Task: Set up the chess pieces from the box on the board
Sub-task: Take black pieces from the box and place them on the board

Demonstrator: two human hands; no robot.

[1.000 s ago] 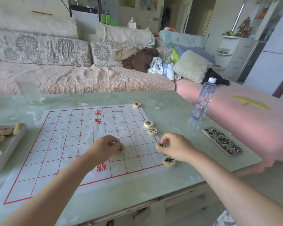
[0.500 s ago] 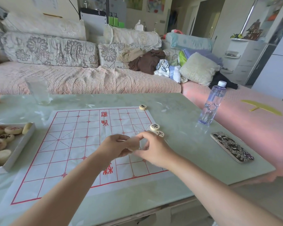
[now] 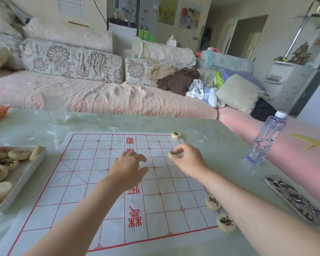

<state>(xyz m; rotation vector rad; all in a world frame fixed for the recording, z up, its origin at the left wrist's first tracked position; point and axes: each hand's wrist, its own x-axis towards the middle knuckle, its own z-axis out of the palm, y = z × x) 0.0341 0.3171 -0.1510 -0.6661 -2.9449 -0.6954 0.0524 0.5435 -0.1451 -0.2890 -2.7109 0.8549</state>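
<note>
A white paper chess board [image 3: 92,182] with red lines lies on the table. My right hand [image 3: 189,161] pinches a round wooden chess piece [image 3: 174,154] with a black character, just above the board's right side. My left hand [image 3: 128,169] hovers over the board's middle with fingers apart and nothing in it. One piece [image 3: 176,134] sits at the board's far right corner. Two more pieces [image 3: 213,202] [image 3: 225,223] rest on the near right edge, beside my right forearm. The white box [image 3: 24,179] at the left holds several pieces.
A clear glass [image 3: 54,107] stands at the table's far left. A water bottle [image 3: 266,138] stands at the right, and a patterned phone [image 3: 294,198] lies near the right edge. A sofa with cushions and clothes runs behind the table.
My left hand passed the piece to my right hand. The right hand then carried it toward the board's far right, and the left hand opened over the middle.
</note>
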